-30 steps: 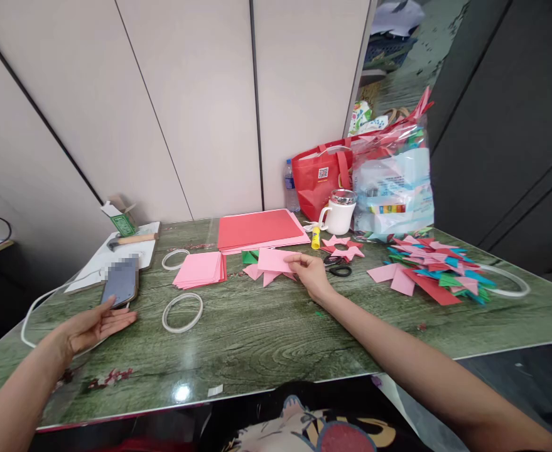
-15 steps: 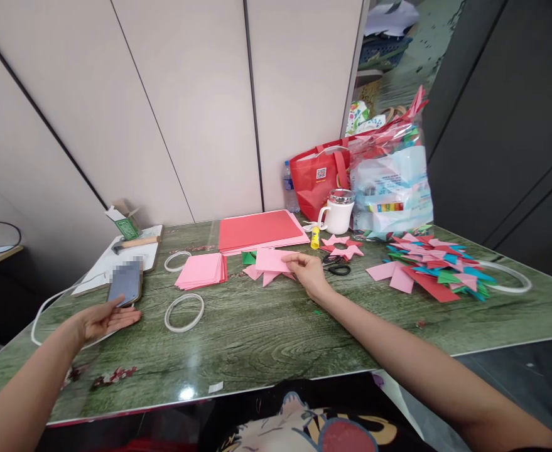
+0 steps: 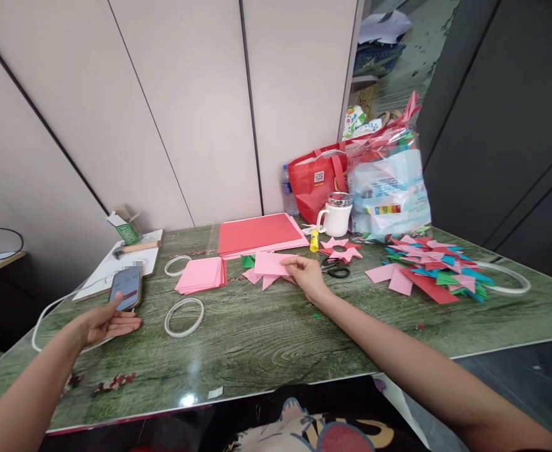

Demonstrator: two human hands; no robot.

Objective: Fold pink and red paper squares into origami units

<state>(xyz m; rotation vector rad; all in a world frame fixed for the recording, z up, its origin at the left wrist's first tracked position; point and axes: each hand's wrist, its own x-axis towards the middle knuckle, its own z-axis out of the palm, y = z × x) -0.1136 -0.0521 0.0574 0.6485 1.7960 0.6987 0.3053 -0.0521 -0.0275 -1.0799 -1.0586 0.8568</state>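
Note:
At the left, my left hand lies palm up with its fingers stretched out, its thumb on or just over the lower edge of a smartphone. A white cable runs along the table from near the phone. Mid-table, my right hand pinches the right edge of a pink paper rectangle. Below this sheet, folded pink pieces and a green piece partly show. Scissors with black handles lie just beyond my right hand, partly hidden by it.
Left of centre are a pink paper stack and a white ring. Red sheets, a glue stick and a white mug stand or lie behind. Many-coloured folded paper is heaped at right. A hammer lies back left.
The phone's screen looks different, and my left thumb has shifted slightly at its lower edge. My right hand keeps its pinch on the pink paper. The view has moved slightly.

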